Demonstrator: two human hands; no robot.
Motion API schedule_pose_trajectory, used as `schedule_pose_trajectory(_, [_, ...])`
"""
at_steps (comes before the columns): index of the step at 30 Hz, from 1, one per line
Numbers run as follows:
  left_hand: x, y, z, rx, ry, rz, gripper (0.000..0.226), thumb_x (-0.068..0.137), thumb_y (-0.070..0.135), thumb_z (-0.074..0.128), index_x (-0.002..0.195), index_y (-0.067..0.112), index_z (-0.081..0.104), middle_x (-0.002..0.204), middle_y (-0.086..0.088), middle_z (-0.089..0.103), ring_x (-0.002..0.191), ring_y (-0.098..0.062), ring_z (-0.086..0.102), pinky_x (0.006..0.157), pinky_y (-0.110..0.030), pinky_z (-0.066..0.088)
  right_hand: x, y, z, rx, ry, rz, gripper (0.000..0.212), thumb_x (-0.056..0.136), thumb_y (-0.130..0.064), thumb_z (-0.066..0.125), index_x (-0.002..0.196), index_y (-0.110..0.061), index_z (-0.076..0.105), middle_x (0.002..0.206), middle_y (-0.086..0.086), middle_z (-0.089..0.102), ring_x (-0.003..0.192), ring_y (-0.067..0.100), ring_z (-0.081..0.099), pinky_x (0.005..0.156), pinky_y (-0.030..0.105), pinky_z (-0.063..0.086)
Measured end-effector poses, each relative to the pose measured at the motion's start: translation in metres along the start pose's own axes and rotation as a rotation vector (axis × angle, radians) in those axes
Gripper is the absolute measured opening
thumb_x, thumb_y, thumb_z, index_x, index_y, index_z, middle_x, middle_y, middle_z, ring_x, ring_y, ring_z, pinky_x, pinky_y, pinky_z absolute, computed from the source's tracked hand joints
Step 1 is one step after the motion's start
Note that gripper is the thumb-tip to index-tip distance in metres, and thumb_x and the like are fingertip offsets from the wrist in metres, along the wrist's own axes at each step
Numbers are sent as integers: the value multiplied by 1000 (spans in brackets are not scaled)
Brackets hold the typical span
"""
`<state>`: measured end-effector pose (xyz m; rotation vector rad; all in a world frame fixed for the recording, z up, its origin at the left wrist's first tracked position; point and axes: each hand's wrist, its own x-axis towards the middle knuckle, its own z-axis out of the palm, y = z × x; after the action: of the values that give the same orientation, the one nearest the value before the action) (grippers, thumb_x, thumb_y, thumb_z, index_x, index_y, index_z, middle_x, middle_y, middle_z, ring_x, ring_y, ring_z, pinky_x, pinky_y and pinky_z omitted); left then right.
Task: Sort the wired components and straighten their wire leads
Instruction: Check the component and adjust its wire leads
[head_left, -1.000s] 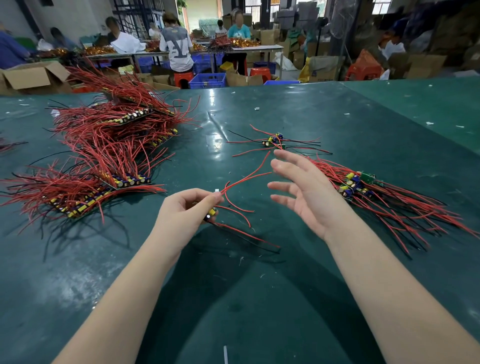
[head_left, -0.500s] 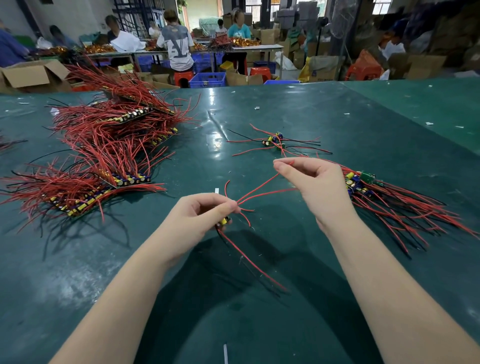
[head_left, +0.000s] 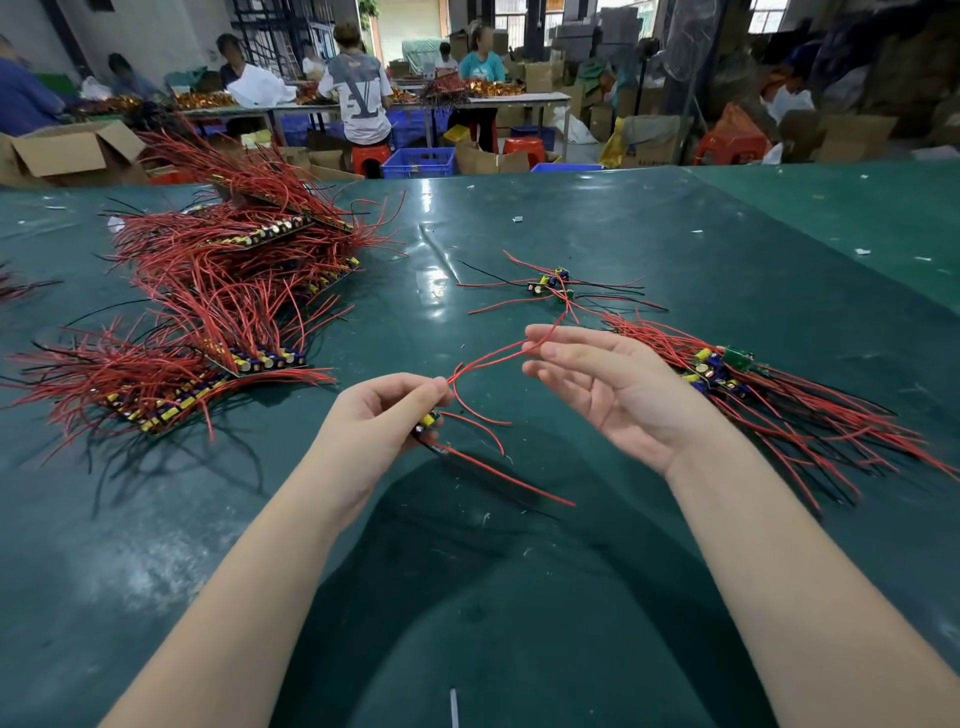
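Both forearms reach out low over the green counter (head_left: 623, 234), bare to the elbow, the hands meeting near its middle. The left hand (head_left: 379, 421) is curled palm-down, its fingers (head_left: 415, 392) pinched tight around a small wired component (head_left: 427, 419) with a yellow part showing just under the fingertips. From that pinch several red wire leads (head_left: 488, 358) fan out: two run up and to the right toward the other hand, two shorter ones curl to the right, and a long one lies down across the counter toward the person.

The right hand (head_left: 618, 389) is held higher, palm turned inward and up, wrist bent back. Its fingers (head_left: 576, 340) are spread and relaxed, gripping nothing; the ends of the raised red leads just brush the fingertip of the top finger.

Just beyond the right wrist lies a sorted bundle (head_left: 753, 395) of components, wires trailing off to the right. A small loose cluster (head_left: 553, 283) sits farther back, between the hands and the far edge. Well apart on the left is a big heap (head_left: 223, 301) of components in rows with red wires bristling out.

At the back of the room, other workers (head_left: 358, 93) are at long tables.
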<state>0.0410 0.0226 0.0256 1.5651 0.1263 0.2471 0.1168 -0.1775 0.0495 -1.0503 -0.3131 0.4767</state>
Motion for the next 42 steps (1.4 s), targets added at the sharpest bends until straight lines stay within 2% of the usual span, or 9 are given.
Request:
schedule_pose_trajectory(6, [-1,0,4,-15,2,11,17,91,15,61,77,16,72,75,8,69,63,-2,59,60,-13,48,2,13,12,79,207,47,63,60,0,77,111,-10,41,72,8,72,65,20,69,57,22,55])
schedule_pose_trajectory(9, [-1,-1,4,-4,14,19,19,90,16,62,75,19,73,75,7,70,65,-3,60,61,-14,49,1,12,14,119,172,56,71,55,-2,77,116,-9,42,74,8,72,64,16,68,59,23,56])
schedule_pose_trajectory(12, [-1,-2,5,25,4,31,22,89,17,64,71,21,75,75,6,70,65,-4,60,62,-14,50,-3,15,18,-14,8,92,49,64,-4,73,111,-3,60,73,2,68,63,11,66,63,19,55])
schedule_pose_trajectory(15, [-2,-3,6,50,-16,33,24,89,17,64,69,24,76,75,7,70,66,-4,61,63,-14,50,0,20,19,-22,48,35,13,86,-5,63,96,-3,69,68,0,65,57,9,63,59,17,54])
schedule_pose_trajectory(25, [-4,-1,7,22,-20,23,25,89,15,63,69,21,75,75,7,70,66,-4,61,62,-14,50,2,15,14,122,254,-86,19,87,-2,64,72,-2,74,68,8,68,63,16,69,59,16,55])
schedule_pose_trajectory(30, [-4,-2,5,74,-2,60,21,89,17,64,72,21,75,76,6,70,69,-5,61,64,-15,50,1,9,8,203,316,-86,11,90,2,60,84,4,69,73,11,72,68,16,71,61,16,56])
schedule_pose_trajectory(35, [-5,-2,4,57,-28,27,17,84,26,66,71,25,77,75,8,70,68,-4,61,65,-14,51,1,7,8,369,329,11,9,85,3,64,81,5,71,76,13,73,69,16,72,58,16,55])
schedule_pose_trajectory(39, [-5,1,5,-106,-100,-86,15,71,30,66,67,19,76,72,6,68,61,-4,59,59,-15,51,-1,3,8,491,329,126,4,64,-1,74,67,1,75,77,11,73,65,14,72,51,16,54])
schedule_pose_trajectory(42, [-5,1,5,-104,-160,-144,15,71,27,66,65,18,76,71,5,68,60,-4,59,57,-15,50,-3,-1,8,509,283,185,13,61,-2,75,74,0,76,77,7,74,60,9,70,47,16,52])
